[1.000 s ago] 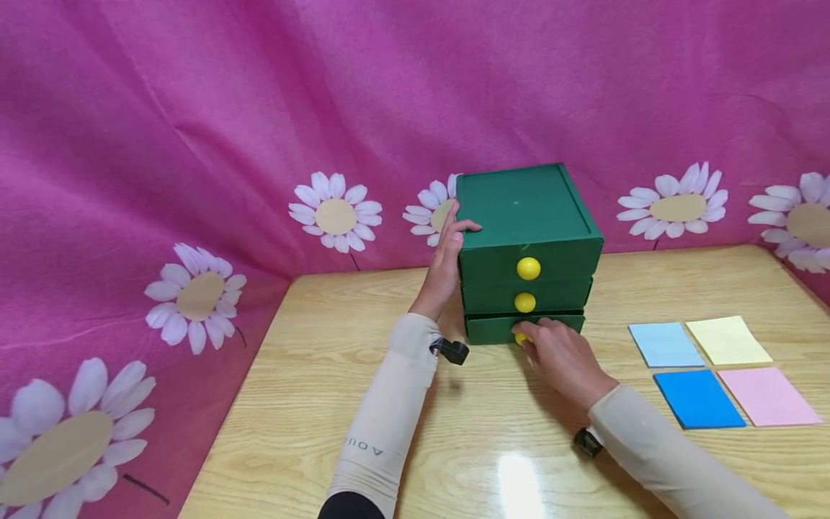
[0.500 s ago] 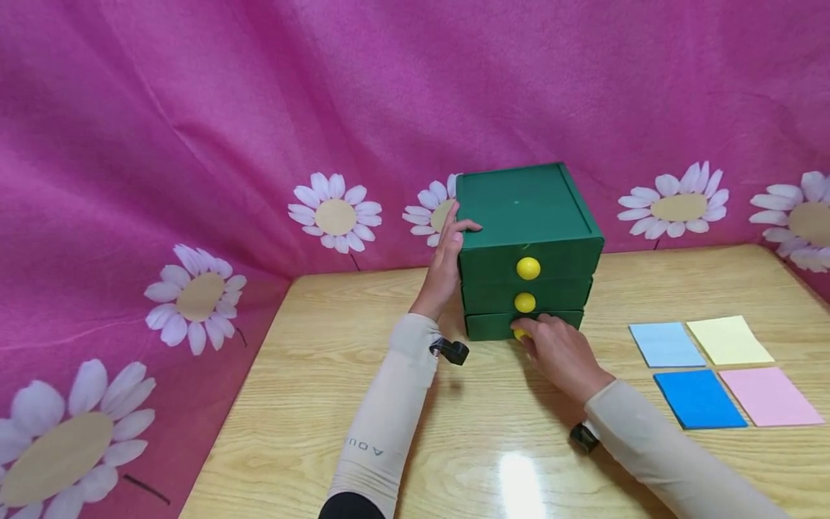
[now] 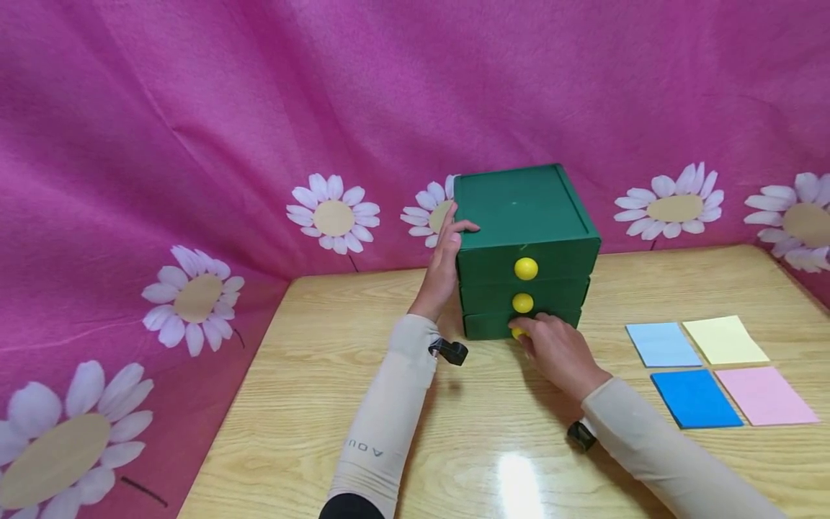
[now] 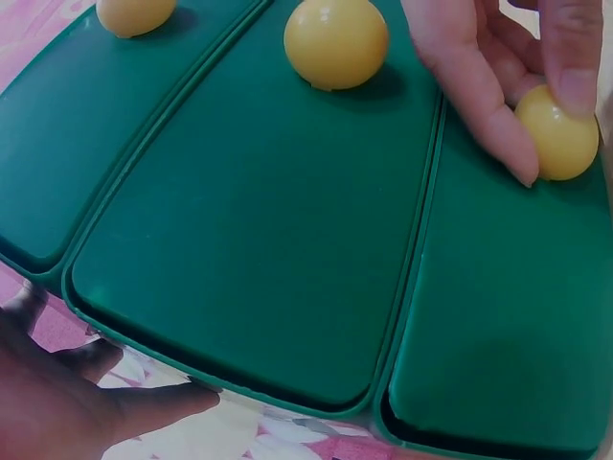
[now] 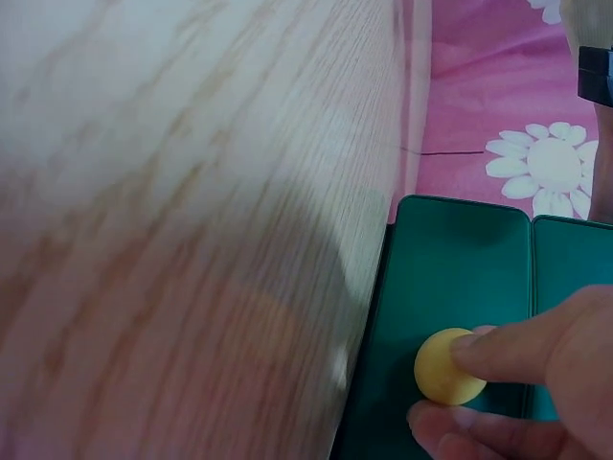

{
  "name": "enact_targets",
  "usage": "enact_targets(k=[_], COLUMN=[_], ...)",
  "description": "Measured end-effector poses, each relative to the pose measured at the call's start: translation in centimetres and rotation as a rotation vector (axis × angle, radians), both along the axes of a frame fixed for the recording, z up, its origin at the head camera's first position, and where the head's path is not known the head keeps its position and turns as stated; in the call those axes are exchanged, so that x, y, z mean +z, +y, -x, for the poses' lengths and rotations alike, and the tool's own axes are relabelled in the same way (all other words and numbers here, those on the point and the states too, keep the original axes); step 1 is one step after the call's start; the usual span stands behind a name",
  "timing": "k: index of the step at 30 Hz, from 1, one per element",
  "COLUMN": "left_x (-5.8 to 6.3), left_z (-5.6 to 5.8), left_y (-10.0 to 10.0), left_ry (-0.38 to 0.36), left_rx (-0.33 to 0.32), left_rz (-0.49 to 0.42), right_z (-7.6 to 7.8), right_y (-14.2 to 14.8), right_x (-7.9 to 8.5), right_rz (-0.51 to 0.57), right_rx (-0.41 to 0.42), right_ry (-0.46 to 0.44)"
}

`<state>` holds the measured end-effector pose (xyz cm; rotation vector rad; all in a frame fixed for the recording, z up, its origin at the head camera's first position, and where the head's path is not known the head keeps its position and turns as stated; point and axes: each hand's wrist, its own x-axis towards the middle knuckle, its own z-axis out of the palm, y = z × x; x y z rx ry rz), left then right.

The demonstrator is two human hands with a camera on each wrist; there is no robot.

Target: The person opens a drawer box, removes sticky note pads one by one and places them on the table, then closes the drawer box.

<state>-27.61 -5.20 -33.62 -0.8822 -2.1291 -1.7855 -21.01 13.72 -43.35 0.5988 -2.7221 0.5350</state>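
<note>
A green three-drawer cabinet (image 3: 525, 205) with round yellow knobs stands on the table, all its drawers in. My left hand (image 3: 444, 268) rests against the cabinet's left side, one finger lying over the top edge; in the left wrist view its fingers (image 4: 163, 407) are spread along that side. Between thumb and fingers, my right hand (image 3: 563, 355) pinches the bottom drawer's knob (image 5: 446, 369). Above it, the middle knob (image 3: 522, 303) and the top knob (image 3: 526, 269) are untouched.
Light blue (image 3: 663, 344), pale yellow (image 3: 726, 339), blue (image 3: 697, 398) and pink (image 3: 767, 396) paper pads lie on the wooden table (image 3: 324, 404), right of the cabinet. A magenta curtain (image 3: 415, 86) with daisies hangs behind and on the left.
The bottom drawer, slightly out a second ago, has slid back flush as my right hand moved inward with its knob. My left hand has stayed against the cabinet's side.
</note>
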Motion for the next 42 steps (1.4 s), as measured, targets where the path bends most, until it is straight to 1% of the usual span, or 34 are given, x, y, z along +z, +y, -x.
enact_targets(k=[6, 12, 18, 24, 27, 33, 38, 40, 42], left_x=[-0.2, -0.1, -0.3, 0.0, 0.0, -0.4, -0.5, -0.7, -1.3], left_z=[0.2, 0.1, 0.1, 0.2, 0.3, 0.6, 0.5, 0.5, 0.8], left_y=[0.2, 0.1, -0.1, -0.2, -0.4, -0.5, -0.8, -1.0, -1.5], left_ry=[0.000, -0.006, -0.007, -0.016, -0.027, -0.017, -0.038, -0.068, -0.092], left_rx=[0.000, -0.004, 0.011, 0.007, 0.015, 0.010, 0.019, 0.027, 0.038], left_rz=[0.000, -0.004, 0.005, -0.001, -0.003, 0.003, 0.002, -0.009, -0.024], right_z=[0.2, 0.3, 0.4, 0.7, 0.9, 0.9, 1.1, 1.1, 1.1], right_y=[0.2, 0.1, 0.0, -0.1, -0.3, -0.4, -0.6, -0.5, -0.4], right_x=[0.0, -0.3, -0.4, -0.3, -0.3, -0.5, -0.5, -0.5, -0.5], right_rz=[-0.004, 0.018, 0.018, 0.022, 0.027, 0.027, 0.029, 0.021, 0.021], right_rx=[-0.008, -0.011, -0.010, -0.014, -0.007, -0.025, -0.014, 0.000, 0.020], right_ry=[0.018, 0.016, 0.013, 0.021, 0.011, -0.010, -0.028, -0.034, -0.046])
